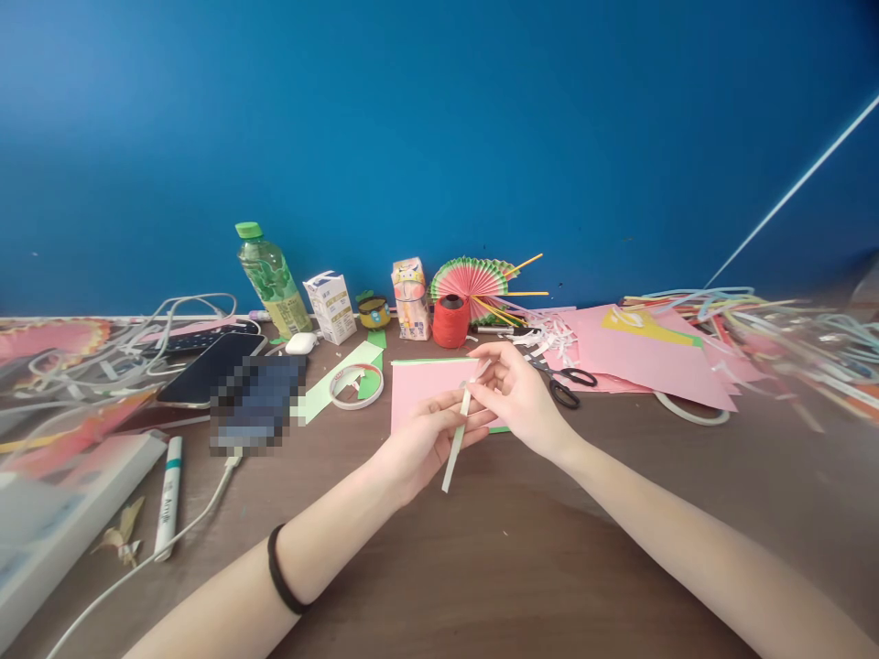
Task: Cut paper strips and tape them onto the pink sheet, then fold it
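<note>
My left hand (429, 435) and my right hand (512, 389) meet above the brown table, both pinching a narrow white paper strip (455, 448) that hangs down from my fingers. My left hand grips its middle, and my right fingertips hold its upper end. Directly behind my hands lies a pink paper sheet (422, 384) with a green edge. A black band sits on my left wrist.
A tape roll (355, 385), black scissors (569, 384), a red thread spool (450, 321), a paper fan (473, 277), a green-capped bottle (271, 277), small cartons, phones with cables and a white marker (168, 494) lie around. Pink sheets (638, 357) and coloured strips fill the right.
</note>
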Demonstrator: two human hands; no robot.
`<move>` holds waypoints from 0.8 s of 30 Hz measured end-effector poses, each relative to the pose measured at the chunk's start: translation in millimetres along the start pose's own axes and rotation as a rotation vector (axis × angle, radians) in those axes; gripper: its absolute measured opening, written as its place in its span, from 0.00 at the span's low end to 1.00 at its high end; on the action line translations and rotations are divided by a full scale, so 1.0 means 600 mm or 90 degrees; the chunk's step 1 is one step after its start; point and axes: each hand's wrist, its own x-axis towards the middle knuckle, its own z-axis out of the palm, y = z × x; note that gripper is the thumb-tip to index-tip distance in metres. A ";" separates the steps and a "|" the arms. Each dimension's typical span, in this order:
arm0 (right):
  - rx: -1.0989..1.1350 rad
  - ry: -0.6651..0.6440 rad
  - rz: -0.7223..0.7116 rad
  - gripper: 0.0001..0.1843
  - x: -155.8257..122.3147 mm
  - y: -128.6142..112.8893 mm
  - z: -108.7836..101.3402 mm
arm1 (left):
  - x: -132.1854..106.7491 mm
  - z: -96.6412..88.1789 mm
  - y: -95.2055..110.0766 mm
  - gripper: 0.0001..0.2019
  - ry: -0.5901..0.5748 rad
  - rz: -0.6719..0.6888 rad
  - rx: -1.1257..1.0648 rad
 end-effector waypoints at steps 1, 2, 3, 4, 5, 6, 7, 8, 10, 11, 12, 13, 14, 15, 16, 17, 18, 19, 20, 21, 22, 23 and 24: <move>-0.001 0.000 -0.002 0.15 0.000 0.001 0.000 | -0.001 0.000 0.000 0.15 0.003 0.000 0.003; -0.002 -0.001 -0.004 0.15 -0.001 0.001 0.001 | -0.001 0.001 0.000 0.14 0.005 0.002 0.009; -0.003 -0.001 -0.006 0.15 -0.001 0.002 0.001 | -0.002 0.001 -0.001 0.13 0.005 0.004 0.016; -0.005 -0.001 -0.008 0.15 -0.001 0.002 0.002 | -0.002 0.000 -0.002 0.13 0.003 0.006 0.025; -0.006 0.000 -0.011 0.15 -0.001 0.002 0.002 | -0.002 0.000 -0.003 0.13 0.000 0.008 0.034; -0.008 0.000 -0.012 0.15 -0.001 0.002 0.002 | -0.002 -0.001 -0.004 0.13 -0.003 0.012 0.042; -0.009 0.000 -0.014 0.15 -0.001 0.002 0.002 | -0.001 -0.001 -0.005 0.13 -0.006 0.016 0.049; -0.009 -0.001 -0.014 0.16 -0.002 0.002 0.002 | 0.000 -0.002 -0.006 0.13 -0.006 0.019 0.054; -0.011 -0.002 -0.018 0.16 -0.002 0.000 0.002 | 0.003 -0.003 -0.007 0.14 -0.005 0.024 0.063; -0.013 -0.002 -0.020 0.16 -0.002 -0.001 0.002 | 0.004 -0.004 -0.008 0.14 -0.004 0.026 0.066; -0.015 -0.002 -0.023 0.16 -0.002 -0.002 0.002 | 0.005 -0.004 -0.007 0.14 -0.001 0.027 0.069; -0.017 -0.001 -0.025 0.16 -0.003 -0.003 0.002 | 0.005 -0.004 -0.007 0.13 0.002 0.027 0.071; -0.020 -0.001 -0.026 0.16 -0.003 -0.004 0.003 | 0.005 -0.005 -0.007 0.13 0.003 0.027 0.073; -0.022 -0.002 -0.028 0.16 -0.003 -0.004 0.003 | 0.004 -0.005 -0.007 0.13 0.005 0.026 0.075; -0.023 -0.002 -0.029 0.16 -0.003 -0.005 0.003 | 0.003 -0.005 -0.006 0.13 0.005 0.024 0.077; -0.023 -0.003 -0.030 0.16 -0.003 -0.006 0.004 | 0.002 -0.005 -0.006 0.13 0.006 0.024 0.079; -0.022 -0.004 -0.031 0.16 -0.003 -0.006 0.004 | 0.002 -0.004 -0.006 0.13 0.006 0.024 0.081; -0.019 -0.004 -0.031 0.16 -0.004 -0.006 0.005 | 0.001 -0.004 -0.006 0.13 0.005 0.025 0.083; -0.016 -0.005 -0.032 0.16 -0.004 -0.007 0.005 | 0.001 -0.004 -0.005 0.12 0.005 0.027 0.084; -0.014 -0.007 -0.031 0.16 -0.004 -0.007 0.005 | 0.001 -0.004 -0.005 0.12 0.006 0.028 0.085; -0.013 -0.010 -0.030 0.16 -0.005 -0.007 0.005 | 0.002 -0.004 -0.005 0.12 0.010 0.027 0.085; -0.014 -0.013 -0.028 0.17 -0.005 -0.007 0.005 | 0.002 -0.004 -0.005 0.11 0.017 0.023 0.087; -0.015 -0.015 -0.026 0.17 -0.004 -0.008 0.005 | 0.003 -0.005 -0.005 0.11 0.027 0.017 0.088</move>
